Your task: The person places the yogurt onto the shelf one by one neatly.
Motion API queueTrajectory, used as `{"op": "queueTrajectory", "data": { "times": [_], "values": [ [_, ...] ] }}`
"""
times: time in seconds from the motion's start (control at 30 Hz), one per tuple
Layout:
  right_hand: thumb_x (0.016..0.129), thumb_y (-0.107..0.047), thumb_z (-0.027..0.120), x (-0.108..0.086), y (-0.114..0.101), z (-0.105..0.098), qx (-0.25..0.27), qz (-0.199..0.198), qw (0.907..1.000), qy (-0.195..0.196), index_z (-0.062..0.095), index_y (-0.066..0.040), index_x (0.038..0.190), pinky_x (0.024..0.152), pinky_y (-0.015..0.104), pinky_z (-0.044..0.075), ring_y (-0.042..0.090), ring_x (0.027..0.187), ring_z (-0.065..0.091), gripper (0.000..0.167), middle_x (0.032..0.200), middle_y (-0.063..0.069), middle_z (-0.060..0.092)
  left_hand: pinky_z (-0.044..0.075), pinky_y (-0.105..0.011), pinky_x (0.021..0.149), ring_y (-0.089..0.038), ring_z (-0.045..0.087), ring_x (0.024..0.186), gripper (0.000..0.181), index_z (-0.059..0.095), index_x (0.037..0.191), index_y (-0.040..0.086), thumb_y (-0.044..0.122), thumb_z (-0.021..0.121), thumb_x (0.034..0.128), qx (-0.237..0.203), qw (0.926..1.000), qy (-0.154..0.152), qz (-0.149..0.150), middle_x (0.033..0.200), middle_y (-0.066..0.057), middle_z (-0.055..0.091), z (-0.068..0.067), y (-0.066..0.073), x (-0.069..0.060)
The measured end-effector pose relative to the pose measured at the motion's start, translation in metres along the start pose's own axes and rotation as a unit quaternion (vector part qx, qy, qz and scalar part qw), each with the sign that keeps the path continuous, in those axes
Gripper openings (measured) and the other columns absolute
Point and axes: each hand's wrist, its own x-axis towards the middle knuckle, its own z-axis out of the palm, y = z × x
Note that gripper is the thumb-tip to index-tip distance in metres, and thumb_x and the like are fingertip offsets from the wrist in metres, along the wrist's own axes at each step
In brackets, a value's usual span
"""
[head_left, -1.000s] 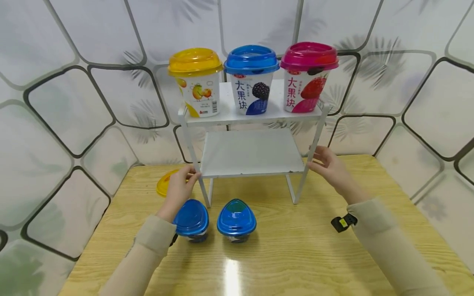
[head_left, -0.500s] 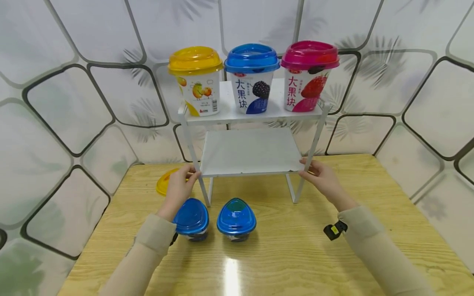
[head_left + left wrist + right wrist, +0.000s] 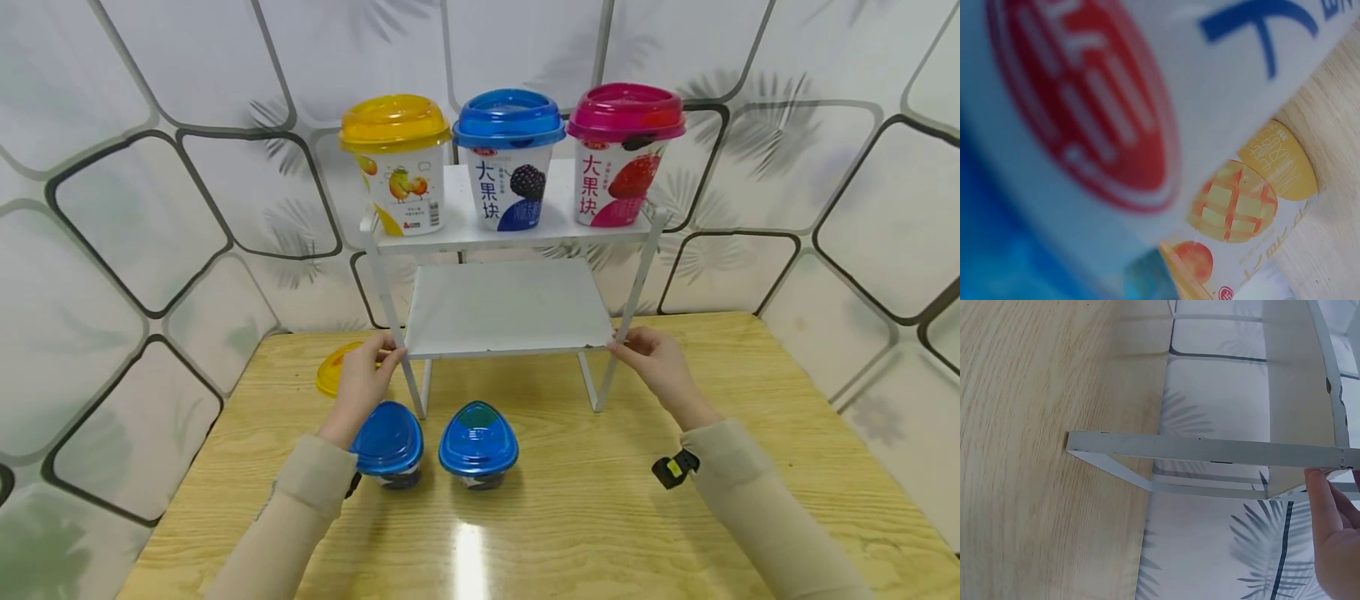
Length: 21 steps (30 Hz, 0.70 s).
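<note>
A white two-tier metal rack (image 3: 510, 308) stands at the back of the table. My left hand (image 3: 363, 379) pinches its left side where the lower shelf meets the post. At the opposite corner, my right hand (image 3: 660, 367) grips the lower shelf's edge by the right post, thumb in front; in the right wrist view its fingers (image 3: 1322, 494) touch that joint. Three yogurt cups line the upper shelf: a yellow-lidded one (image 3: 401, 187), a blue-lidded one with a blackberry (image 3: 510, 183) and a pink-lidded one with a strawberry (image 3: 618, 179).
Two more blue-lidded cups, left (image 3: 388, 442) and right (image 3: 478, 446), stand on the wooden table (image 3: 600, 500) before the rack. A yellow-lidded cup (image 3: 333, 371) is partly hidden behind my left hand; its mango print (image 3: 1232, 203) shows in the left wrist view.
My right hand has moved left from outside the right post onto the lower shelf's corner. My left hand, the rack and the cups have stayed in place.
</note>
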Motion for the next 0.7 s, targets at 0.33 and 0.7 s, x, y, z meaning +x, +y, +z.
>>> {"op": "queueTrajectory", "data": {
  "times": [0.33,0.7],
  "values": [
    [0.083,-0.032,0.061,0.0,-0.002,0.005,-0.073,-0.016,0.9958,0.053,0.063,0.001,0.099,0.074,0.04,0.048,0.019,0.085,0.061,0.037,0.098,0.017,0.062,0.05,-0.042,0.074,-0.031,0.059,0.088,0.01,0.057,0.091,0.003,0.012,0.055,0.0873,-0.004,1.0,-0.002,-0.008,0.098,-0.015,0.062,-0.001,0.001,-0.001],
    [0.082,-0.018,0.063,0.005,-0.017,0.006,-0.098,-0.095,0.9843,0.113,0.063,0.0,0.094,0.063,0.015,0.048,0.017,0.077,0.062,0.021,0.087,0.014,0.064,0.05,-0.042,0.074,-0.031,0.059,0.088,0.01,0.057,0.09,0.002,0.011,0.055,0.0871,-0.01,0.9999,0.001,-0.007,0.096,-0.015,0.062,0.001,0.0,0.0]
  ]
}}
